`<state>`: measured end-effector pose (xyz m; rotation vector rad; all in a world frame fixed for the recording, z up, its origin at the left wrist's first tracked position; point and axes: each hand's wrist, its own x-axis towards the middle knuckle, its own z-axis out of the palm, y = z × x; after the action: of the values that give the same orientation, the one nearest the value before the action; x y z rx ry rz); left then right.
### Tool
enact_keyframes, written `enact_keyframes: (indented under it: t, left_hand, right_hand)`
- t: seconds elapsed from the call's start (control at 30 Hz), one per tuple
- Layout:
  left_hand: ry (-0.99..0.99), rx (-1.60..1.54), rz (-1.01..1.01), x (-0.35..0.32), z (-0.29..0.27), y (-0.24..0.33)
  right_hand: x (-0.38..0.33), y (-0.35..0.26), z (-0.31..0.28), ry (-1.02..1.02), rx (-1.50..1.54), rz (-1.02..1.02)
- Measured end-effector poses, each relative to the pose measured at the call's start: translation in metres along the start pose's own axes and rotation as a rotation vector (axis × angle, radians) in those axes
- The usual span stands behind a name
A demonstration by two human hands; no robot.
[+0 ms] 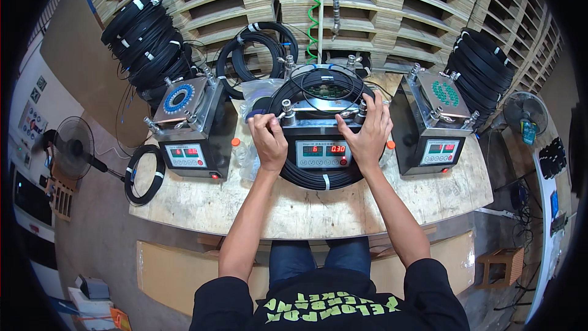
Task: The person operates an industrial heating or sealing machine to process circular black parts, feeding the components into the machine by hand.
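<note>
A large coil of black cable (326, 181), tied with white tape, stands looped around the middle polishing machine (301, 163). My left hand (269, 142) is closed at the coil's left side, beside a metal corner post (287, 111); what its fingertips pinch is too small to make out. My right hand (370, 138) grips the coil's right side, thumb stretched inward near the machine's top clamp and fingers bent over the cable. Thin black cable loops lie across the machine's top plate. A lit display with red and green digits faces me below.
Similar machines stand left (187, 119) and right (432, 125), holding blue and green round parts. Stacked cable coils (150, 46) rise behind, with more at right (481, 73). Orange-capped bottles (237, 150) flank the middle machine. A green air hose (315, 12) hangs above.
</note>
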<state>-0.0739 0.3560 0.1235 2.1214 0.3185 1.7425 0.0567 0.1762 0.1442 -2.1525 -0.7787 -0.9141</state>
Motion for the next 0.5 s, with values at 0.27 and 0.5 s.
enact_keyframes:
  t: [0.27, 0.5]
  left_hand:
    - [0.011, 0.064, -0.135, 0.005, -0.002, 0.001]
    - [-0.054, 0.136, -0.203, 0.011, -0.001, 0.002]
  right_hand:
    - [-0.009, 0.02, 0.001, 0.105, 0.699, 0.097]
    - [-0.008, 0.018, -0.007, 0.126, 0.781, 0.32]
